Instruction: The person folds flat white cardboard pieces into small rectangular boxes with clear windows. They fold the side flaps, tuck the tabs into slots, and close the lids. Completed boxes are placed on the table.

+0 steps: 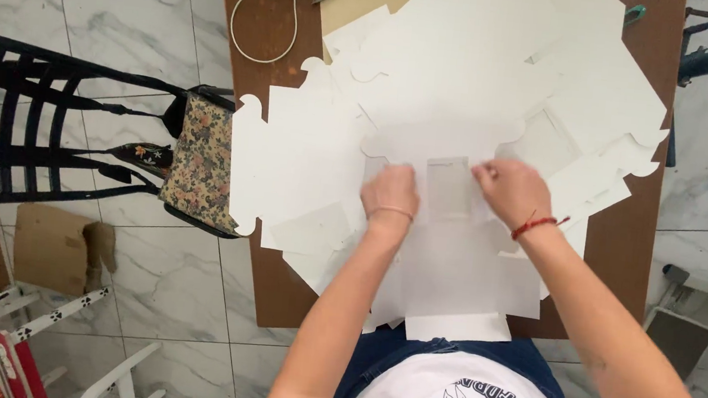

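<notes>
Both hands press down on a flat white die-cut cardboard sheet point(452, 260) with a clear rectangular window panel point(447, 187) set between them. In the head view, the left hand point(390, 192) lies knuckles-up with its fingers curled onto the card just left of the window; whether it pinches an edge or only presses I cannot tell. The right hand point(512, 192), with a red string bracelet point(537, 225) at the wrist, has its fingertips at the window's right edge, pressing or nipping the card there; its grip is not clear either.

That sheet lies directly under the hands, reaching from just beyond the fingertips back to the near table edge by the person's body. Beyond and to both sides of the hands spreads a loose heap of more white scalloped cardboard blanks point(504, 75), overlapping on a brown wooden table point(626, 251).

By its look the card is light and fairly stiff, yet thin enough to crease or bend if lifted by one corner; the window film would probably smudge or dent, so the plain card borders and fold lines seem the better places to hold.

Far beyond the left hand lies a white cable point(261, 17). Well to its left stands a black slatted chair point(40, 130) with a floral fabric bag point(202, 163).
</notes>
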